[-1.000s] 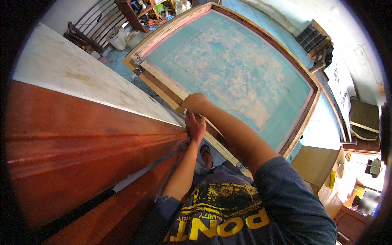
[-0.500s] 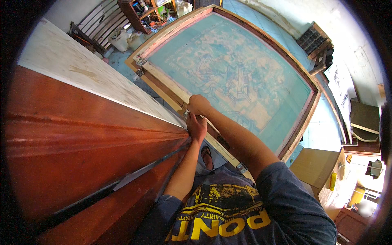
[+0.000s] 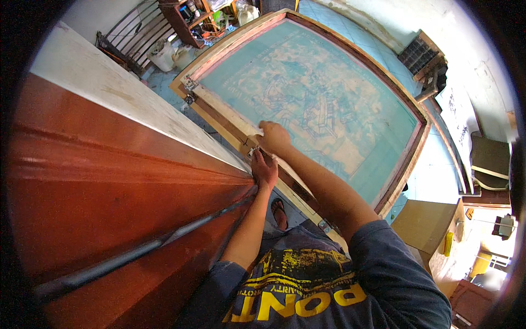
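A large wooden-framed printing screen (image 3: 350, 159) with teal mesh and a faint line drawing lies in front of me. Along its near-left rail runs a wooden bar with small metal hinge clamps. At the middle clamp (image 3: 253, 151), my left hand (image 3: 265, 170) pinches the metal with its fingertips. Just above it, over the frame's rail, my right hand (image 3: 275, 138) is curled closed; whatever lies inside its fingers is hidden. Another metal clamp (image 3: 189, 90) sits at the bar's far end, and a third clamp (image 3: 325, 226) at the end near my body.
Close on my left stands a reddish-brown wooden cabinet (image 3: 109, 159) with a pale top edge. A shelf with clutter (image 3: 200, 19) and white jugs (image 3: 161, 55) are at the far left. Boards (image 3: 489, 164) lean on the right wall, above a wooden box (image 3: 422, 222).
My right hand has shifted slightly right, off the middle clamp and over the screen's rail, uncovering more metal. My left hand stays at the clamp.
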Demonstrator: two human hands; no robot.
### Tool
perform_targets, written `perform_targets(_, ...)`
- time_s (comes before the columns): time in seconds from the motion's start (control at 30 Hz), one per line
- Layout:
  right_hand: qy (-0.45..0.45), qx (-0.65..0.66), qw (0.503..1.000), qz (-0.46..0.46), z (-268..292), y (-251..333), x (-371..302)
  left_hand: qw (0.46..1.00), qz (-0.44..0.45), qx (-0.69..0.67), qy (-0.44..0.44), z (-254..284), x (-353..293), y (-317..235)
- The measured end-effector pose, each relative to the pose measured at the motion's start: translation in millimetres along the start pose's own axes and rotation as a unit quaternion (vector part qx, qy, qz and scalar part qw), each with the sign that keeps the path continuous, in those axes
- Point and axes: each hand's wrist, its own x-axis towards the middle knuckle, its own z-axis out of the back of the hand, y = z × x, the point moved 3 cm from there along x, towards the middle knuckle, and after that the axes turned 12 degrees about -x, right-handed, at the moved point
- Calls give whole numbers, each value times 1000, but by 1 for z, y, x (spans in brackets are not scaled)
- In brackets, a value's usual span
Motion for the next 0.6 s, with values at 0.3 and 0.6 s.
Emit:
perform_targets(0.3, 153, -102, 983, -9, -2, 30, 0, 998, -39, -43, 20, 17, 5, -7)
perform_targets(0.6, 0, -123, 991, 57, 15, 14, 29, 1000, 24, 4, 16, 13, 1, -8)
